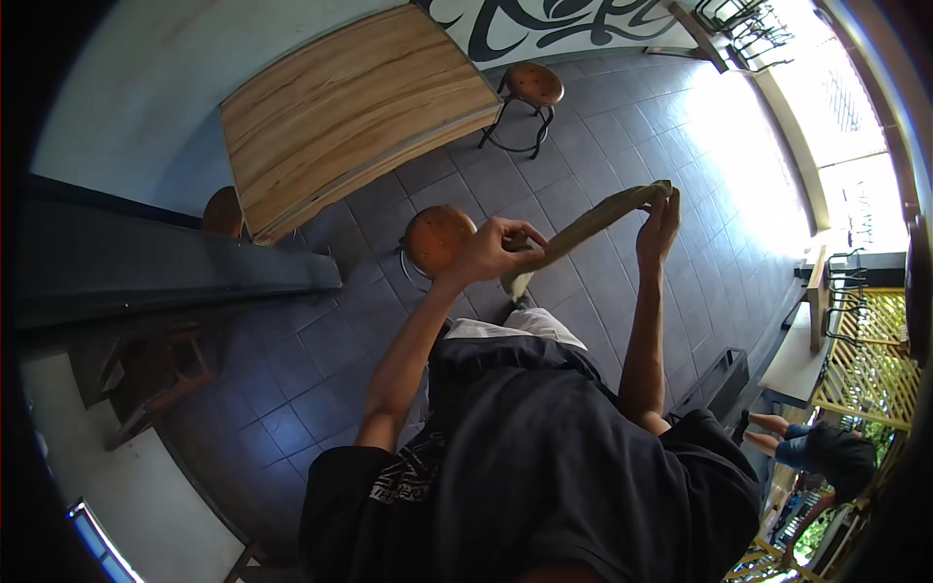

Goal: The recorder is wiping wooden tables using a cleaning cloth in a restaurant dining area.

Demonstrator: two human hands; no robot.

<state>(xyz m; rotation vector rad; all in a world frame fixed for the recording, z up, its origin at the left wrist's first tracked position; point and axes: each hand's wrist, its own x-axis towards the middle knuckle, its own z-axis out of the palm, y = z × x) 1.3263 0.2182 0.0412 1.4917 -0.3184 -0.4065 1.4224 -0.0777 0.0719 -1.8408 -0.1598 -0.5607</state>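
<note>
A long, folded olive-brown cloth stretches between my two hands in front of my body. My left hand pinches its near-left part, and a paler end of it hangs below the fingers. At the cloth's far right end, my right hand grips it between thumb and fingers, raised higher in the picture. Beneath my left hand stands a round stool with an orange-brown seat, partly covered by that hand and wrist. Whether the hand touches the seat cannot be told.
A wood-topped table stands against the wall, with another round stool at its right corner. A dark pillar or ledge juts in from the left. Dark tiles cover the floor. At lower right, another person bends over near a counter.
</note>
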